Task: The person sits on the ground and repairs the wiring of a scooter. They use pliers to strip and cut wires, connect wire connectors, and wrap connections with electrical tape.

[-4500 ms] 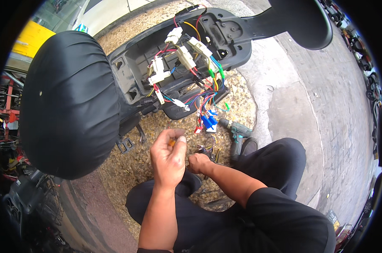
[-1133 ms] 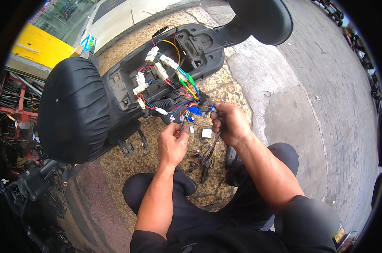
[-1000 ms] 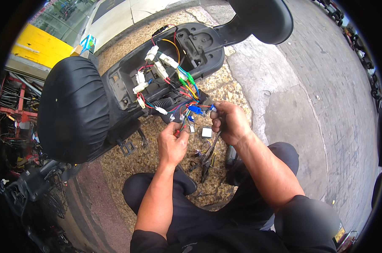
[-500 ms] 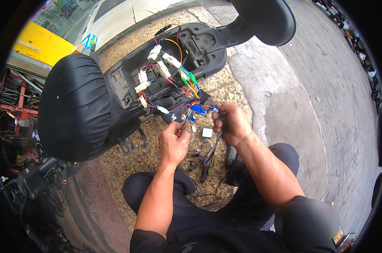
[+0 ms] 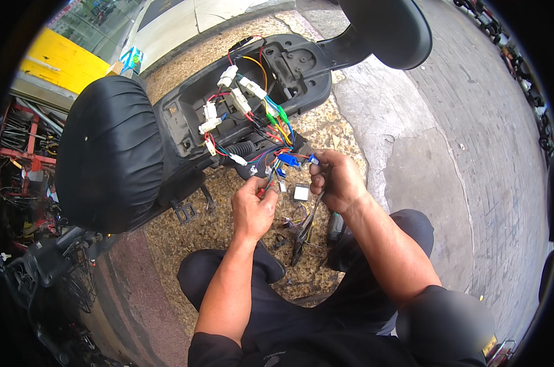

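Note:
An opened black scooter body holds white connectors and coloured wires above my hands. My left hand pinches thin wires with a red connector. My right hand grips a small blue connector at the fingertips, with a dark strand or tool hanging below it. Between and above my hands hang a larger blue connector and several small plugs. A white square part lies below them on the ground.
A black padded seat is at left, a black backrest at top right. A drill, partly hidden, lies by my right knee beside loose wires. A red rack and yellow board stand far left; parked vehicles line the right edge.
Since 4.5 seconds ago both hands have moved up to the wire bundle and taken hold of connectors, and the view has shifted. Over the last second they have barely moved.

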Action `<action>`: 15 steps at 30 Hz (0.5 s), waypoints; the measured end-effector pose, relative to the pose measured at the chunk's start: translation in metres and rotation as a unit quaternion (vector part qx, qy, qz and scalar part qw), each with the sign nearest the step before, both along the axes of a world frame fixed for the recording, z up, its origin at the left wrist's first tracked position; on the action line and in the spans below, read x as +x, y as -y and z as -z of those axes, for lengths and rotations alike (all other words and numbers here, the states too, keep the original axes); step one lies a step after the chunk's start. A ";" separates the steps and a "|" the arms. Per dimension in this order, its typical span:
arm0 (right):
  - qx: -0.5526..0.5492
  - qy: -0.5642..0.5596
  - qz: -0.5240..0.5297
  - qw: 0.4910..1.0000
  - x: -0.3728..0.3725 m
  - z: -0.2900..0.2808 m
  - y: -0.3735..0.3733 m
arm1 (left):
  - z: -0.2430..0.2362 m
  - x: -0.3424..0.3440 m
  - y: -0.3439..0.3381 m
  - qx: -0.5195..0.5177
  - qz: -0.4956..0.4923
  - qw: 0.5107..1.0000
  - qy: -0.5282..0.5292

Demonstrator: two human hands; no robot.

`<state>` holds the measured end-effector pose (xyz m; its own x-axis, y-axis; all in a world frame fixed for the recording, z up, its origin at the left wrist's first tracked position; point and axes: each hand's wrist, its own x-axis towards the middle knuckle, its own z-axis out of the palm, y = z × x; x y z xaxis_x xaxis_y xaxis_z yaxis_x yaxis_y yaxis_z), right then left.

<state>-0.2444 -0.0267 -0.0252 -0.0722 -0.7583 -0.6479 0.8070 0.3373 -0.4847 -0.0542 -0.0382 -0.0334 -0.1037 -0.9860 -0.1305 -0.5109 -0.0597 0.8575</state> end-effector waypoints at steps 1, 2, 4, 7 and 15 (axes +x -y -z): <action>-0.022 -0.038 -0.011 0.999 0.001 -0.002 0.000 | -0.001 0.000 0.000 -0.013 0.006 1.000 -0.009; -0.044 -0.077 -0.021 0.996 0.003 -0.004 -0.001 | -0.001 0.000 0.000 -0.015 0.006 1.000 -0.008; -0.097 -0.176 -0.044 0.979 0.007 -0.009 -0.003 | 0.000 0.000 -0.001 -0.017 0.006 1.000 -0.005; -0.185 -0.485 -0.070 0.852 0.019 -0.015 -0.003 | 0.004 0.002 0.000 -0.018 0.011 1.000 0.003; -0.303 -0.713 -0.077 0.627 0.032 -0.007 -0.008 | 0.010 0.004 0.001 -0.048 0.022 0.999 0.011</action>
<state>-0.2128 -0.0187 -0.0186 -0.1469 -0.9032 0.4034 -0.6132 -0.2369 -0.7536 -0.0504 -0.0388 -0.0436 -0.1456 -0.9886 -0.0388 -0.5309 0.0450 0.8463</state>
